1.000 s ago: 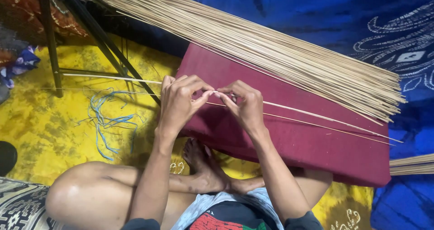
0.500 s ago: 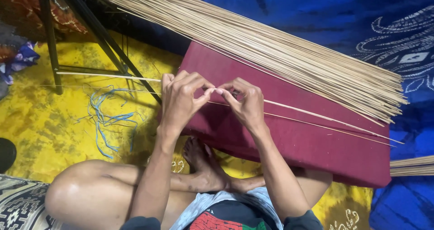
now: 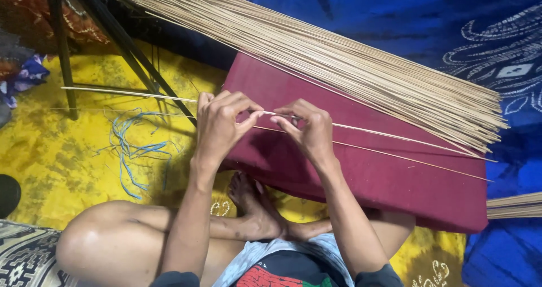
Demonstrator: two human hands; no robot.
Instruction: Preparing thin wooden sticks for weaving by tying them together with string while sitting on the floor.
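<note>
Both hands meet over the near-left part of a dark red cushion (image 3: 361, 174), and each is pinched shut on the same thin pale stick (image 3: 395, 136). The left hand (image 3: 221, 124) holds it between thumb and curled fingers, knuckles up; the right hand (image 3: 309, 130) grips it just beside, thumb and forefinger closed on the shaft. The fingertips of the two hands nearly touch, with a short bare stretch of the stick showing between them.

The stick is very slender, straight, round-looking and straw-coloured, with no visible bend. It runs leftward from the left hand out over a yellow patterned cloth (image 3: 73, 151), and rightward from the right hand across the cushion toward its far right edge. A second stick (image 3: 412, 158) of the same kind lies loose on the cushion just below it, close to parallel.

Along the cushion's far edge rests a large bundle of like sticks (image 3: 339, 61), laid slanting from upper left to right, their ends uneven. A smaller bundle end (image 3: 515, 206) shows at the right border. Blue strings (image 3: 132, 149) lie tangled on the yellow cloth, near black stand legs (image 3: 130, 50). A blue patterned cloth (image 3: 429, 16) covers the ground beyond. The person sits cross-legged, one bare foot (image 3: 254, 205) tucked beneath the forearms.
</note>
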